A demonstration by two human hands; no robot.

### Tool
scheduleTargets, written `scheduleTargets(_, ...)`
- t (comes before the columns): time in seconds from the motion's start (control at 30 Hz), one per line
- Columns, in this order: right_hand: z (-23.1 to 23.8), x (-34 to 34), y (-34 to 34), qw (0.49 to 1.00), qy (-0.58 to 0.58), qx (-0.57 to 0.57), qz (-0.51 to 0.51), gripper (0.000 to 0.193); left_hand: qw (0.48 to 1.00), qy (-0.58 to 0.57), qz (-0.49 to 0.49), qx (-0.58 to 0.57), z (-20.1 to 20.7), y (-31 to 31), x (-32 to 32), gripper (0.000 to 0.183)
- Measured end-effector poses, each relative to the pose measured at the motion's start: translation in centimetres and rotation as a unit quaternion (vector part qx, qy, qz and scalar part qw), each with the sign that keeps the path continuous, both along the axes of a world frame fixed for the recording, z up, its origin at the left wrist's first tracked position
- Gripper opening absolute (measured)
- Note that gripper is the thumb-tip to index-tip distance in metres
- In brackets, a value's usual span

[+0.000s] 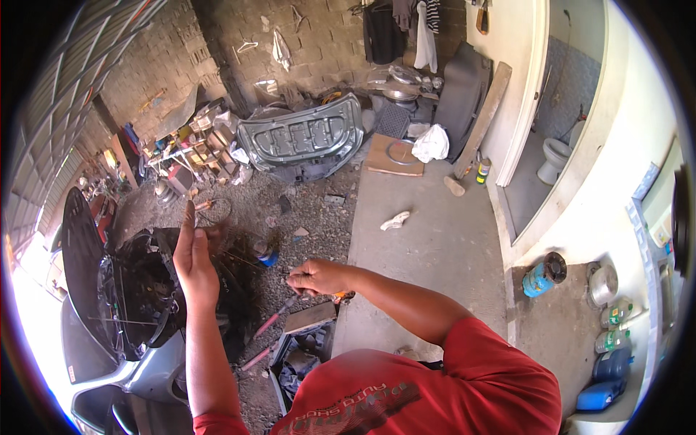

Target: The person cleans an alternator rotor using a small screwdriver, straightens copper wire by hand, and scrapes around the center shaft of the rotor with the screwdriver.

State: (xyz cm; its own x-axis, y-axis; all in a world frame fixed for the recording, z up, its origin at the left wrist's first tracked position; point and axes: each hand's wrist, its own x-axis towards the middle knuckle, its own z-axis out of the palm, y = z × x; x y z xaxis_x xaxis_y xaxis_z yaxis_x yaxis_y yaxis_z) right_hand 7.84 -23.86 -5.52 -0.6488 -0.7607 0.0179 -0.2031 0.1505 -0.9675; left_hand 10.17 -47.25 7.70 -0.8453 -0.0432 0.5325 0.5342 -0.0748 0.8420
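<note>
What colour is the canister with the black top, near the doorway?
The canister is blue; it shows best in the head view.

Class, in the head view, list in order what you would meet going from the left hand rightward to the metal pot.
Left hand, blue-bottomed container, right hand, white object on the concrete, yellow-and-dark can, blue cylinder, metal pot.

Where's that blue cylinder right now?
In the head view, the blue cylinder stands toward the right, on the floor near the white wall, with the silver pot just to its right.
</note>
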Motion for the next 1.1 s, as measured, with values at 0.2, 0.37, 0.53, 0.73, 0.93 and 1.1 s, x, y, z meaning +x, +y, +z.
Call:
scheduleTargets(0.2, 5.6, -1.9, 3.7, 0.956, 0.267, -0.102, -0.069, 0.038, 0.865, -0.009, 0.052, -0.499, -2.5, -0.1, 0.2, 0.046)
scheduleTargets(0.37, 7.2, -3.0, 4.7, 0.970, 0.234, 0.014, -0.070, 0.034, 0.817, -0.424, -0.271, -0.281, -3.0, 2.9, 3.6, 0.029)
scheduleTargets(0.53, 7.6, -2.9, 4.8, 0.990, 0.125, -0.062, 0.013, 0.035, 0.901, -0.290, -0.322, -0.022, -2.1, 3.2, 3.1, 0.041)
scheduleTargets(0.73, 9.9, -3.0, 5.2, 0.991, 0.053, -0.119, -0.009, 0.036, 0.822, -0.406, -0.395, 0.058, -1.4, 3.4, 3.4, 0.052)
scheduleTargets(0.93, 7.2, -5.1, 4.3, 0.985, 0.014, -0.170, 0.011, 0.039, 0.856, -0.296, -0.369, 0.206, 2.1, 4.9, 2.2, 0.050)
scheduleTargets(1.1, 0.8, -5.2, 3.8, 0.991, -0.093, -0.088, -0.039, 0.038, 0.962, -0.134, -0.205, 0.121, 4.0, 4.6, -1.6, 0.038)
